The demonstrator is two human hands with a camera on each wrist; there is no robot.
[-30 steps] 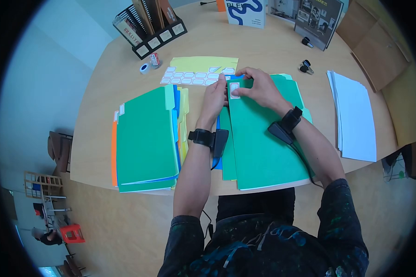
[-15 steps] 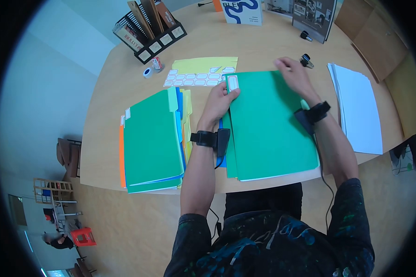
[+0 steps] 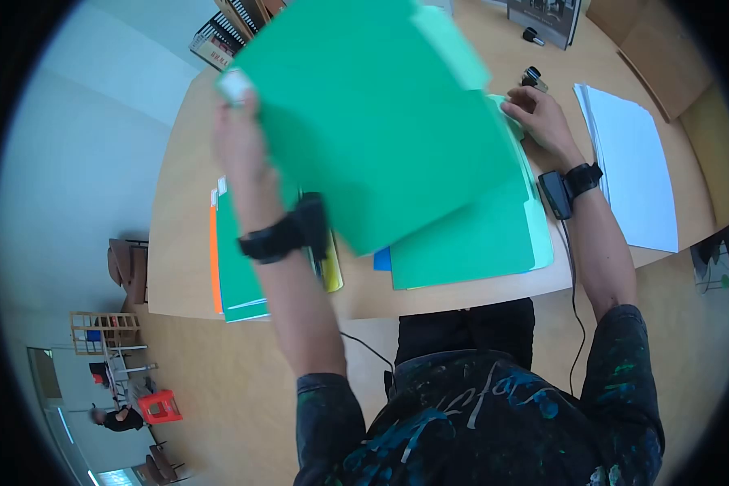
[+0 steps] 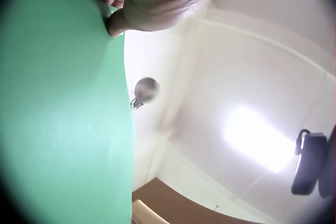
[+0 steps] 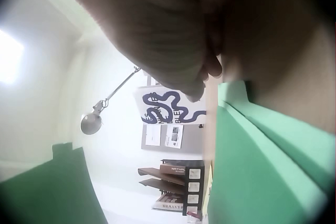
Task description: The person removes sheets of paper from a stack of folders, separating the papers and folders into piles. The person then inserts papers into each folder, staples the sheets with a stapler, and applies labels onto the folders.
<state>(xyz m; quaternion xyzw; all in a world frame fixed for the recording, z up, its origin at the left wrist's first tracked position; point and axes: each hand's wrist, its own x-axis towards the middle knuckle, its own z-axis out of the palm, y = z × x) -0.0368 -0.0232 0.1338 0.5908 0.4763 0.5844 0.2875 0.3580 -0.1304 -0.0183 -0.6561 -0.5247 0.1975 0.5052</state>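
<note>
Raised off the table, a green folder (image 3: 381,121) with a white label (image 3: 235,86) at its upper left corner is pinched by my left hand (image 3: 247,162). In the left wrist view the thumb of my left hand (image 4: 157,3) presses on the folder's edge (image 4: 68,103). Below it more green folders (image 3: 470,243) lie on the table, a blue one (image 3: 382,259) showing at their left. My right hand (image 3: 543,125), fingers loosely bent, is beside their upper right tab; whether it touches them cannot be told. The left stack's green folder (image 3: 239,275) is partly hidden behind my left arm.
White paper sheets (image 3: 636,170) lie at the right of the table. Black clips (image 3: 533,77) sit beyond my right hand, near a standing grey book (image 3: 547,20). A book holder (image 3: 219,40) stands at the back left, partly covered by the raised folder.
My left hand has lifted the labelled green folder from the right stack and moved it up and left, over the label sheet. My right hand has shifted slightly right.
</note>
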